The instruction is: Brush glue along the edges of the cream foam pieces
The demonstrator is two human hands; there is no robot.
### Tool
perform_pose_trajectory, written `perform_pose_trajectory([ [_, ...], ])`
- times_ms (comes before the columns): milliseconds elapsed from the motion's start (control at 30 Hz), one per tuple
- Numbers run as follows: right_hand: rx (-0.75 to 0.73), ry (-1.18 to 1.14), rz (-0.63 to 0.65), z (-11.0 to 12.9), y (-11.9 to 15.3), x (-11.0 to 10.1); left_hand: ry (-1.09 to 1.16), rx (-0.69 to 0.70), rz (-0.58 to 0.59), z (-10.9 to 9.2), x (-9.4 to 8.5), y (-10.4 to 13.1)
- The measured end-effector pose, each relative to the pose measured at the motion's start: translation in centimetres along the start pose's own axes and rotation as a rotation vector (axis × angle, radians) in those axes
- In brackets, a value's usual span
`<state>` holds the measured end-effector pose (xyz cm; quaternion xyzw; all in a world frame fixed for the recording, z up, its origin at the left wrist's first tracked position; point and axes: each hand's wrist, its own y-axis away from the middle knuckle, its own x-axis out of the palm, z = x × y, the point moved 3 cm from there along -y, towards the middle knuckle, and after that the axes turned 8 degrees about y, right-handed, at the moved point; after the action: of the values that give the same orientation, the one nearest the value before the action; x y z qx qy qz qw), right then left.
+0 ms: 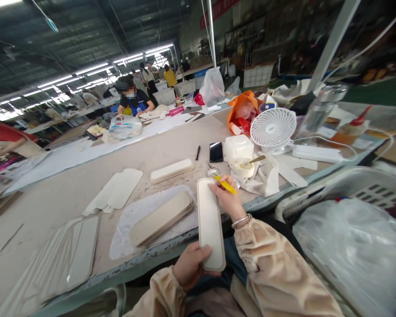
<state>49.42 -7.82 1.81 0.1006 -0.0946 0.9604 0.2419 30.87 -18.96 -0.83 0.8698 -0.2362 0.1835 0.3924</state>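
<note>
Cream-coloured and round-cornered, a long panel (211, 220) is being held at the near edge of a table (165, 141). The left hand (192, 263) is gripping its lower end, while the right hand (229, 201) is pressing a thumb on its upper end and clasping a yellow tool (229, 186). Beside it, a stack of similar strips (163, 218) is lying on a white sheet (121, 238), and a phone (216, 152) is resting farther back.
</note>
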Motion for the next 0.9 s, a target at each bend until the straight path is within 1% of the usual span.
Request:
perform_pose_trajectory([
  [100, -0.002, 0.001, -0.004, 0.17, 0.09, -0.08, 0.004, 0.011, 0.009, 0.15, -0.02, -0.05],
  [333, 0.019, -0.027, -0.017, 0.14, -0.13, -0.23, 0.01, -0.003, -0.024, 0.06, 0.08, 0.2],
  [467, -0.029, 0.024, -0.01, 0.26, -0.24, -0.33, -0.008, 0.009, -0.039, -0.24, 0.16, 0.36],
  [600, -0.044, 0.074, 0.015, 0.19, -0.32, -0.39, -0.018, -0.008, -0.066, -0.05, -0.17, 0.23],
  [733, -0.057, 0.074, 0.011, -0.02, -0.41, -0.4, -0.019, -0.003, -0.056, 0.15, -0.45, 0.04],
  [900, -0.067, 0.091, 0.004, -0.2, -0.46, -0.34, -0.015, 0.001, -0.06, 0.04, -0.38, 0.05],
])
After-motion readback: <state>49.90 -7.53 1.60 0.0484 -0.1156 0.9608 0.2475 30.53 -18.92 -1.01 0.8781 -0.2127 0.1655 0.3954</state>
